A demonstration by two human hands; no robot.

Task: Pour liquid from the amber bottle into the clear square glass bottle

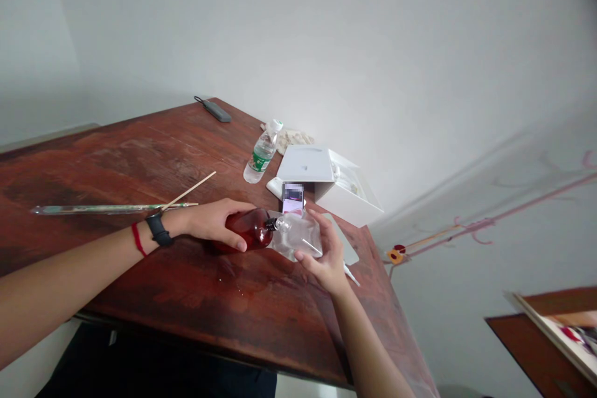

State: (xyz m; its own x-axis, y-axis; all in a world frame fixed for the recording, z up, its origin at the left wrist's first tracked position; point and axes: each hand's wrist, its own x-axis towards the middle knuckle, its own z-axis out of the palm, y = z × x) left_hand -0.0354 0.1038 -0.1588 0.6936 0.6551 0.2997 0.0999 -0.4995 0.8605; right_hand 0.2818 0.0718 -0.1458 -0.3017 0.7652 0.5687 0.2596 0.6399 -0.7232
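My left hand (217, 222) is wrapped around a reddish-brown see-through bottle (255, 231), tilted on its side with its dark neck pointing right. A clear, square-sided bottle (301, 237) lies tilted in my right hand (329, 256), gripped between thumb and fingers. The two necks meet, mouth against mouth; whether liquid passes between them I cannot make out. Small wet drops (240, 291) dot the tabletop below. Just right of my right hand is a white nozzle-like piece (351, 275), partly hidden, beside a pale flat sheet (347, 245).
Beyond my hands, a phone (293, 199) leans against a white box (303, 165). A water bottle (257, 161) stands left of it. A thin wooden stick (191, 189) and a long wrapped packet (97, 208) lie left. A grey device (217, 111) rests near the table's (140, 155) far corner.
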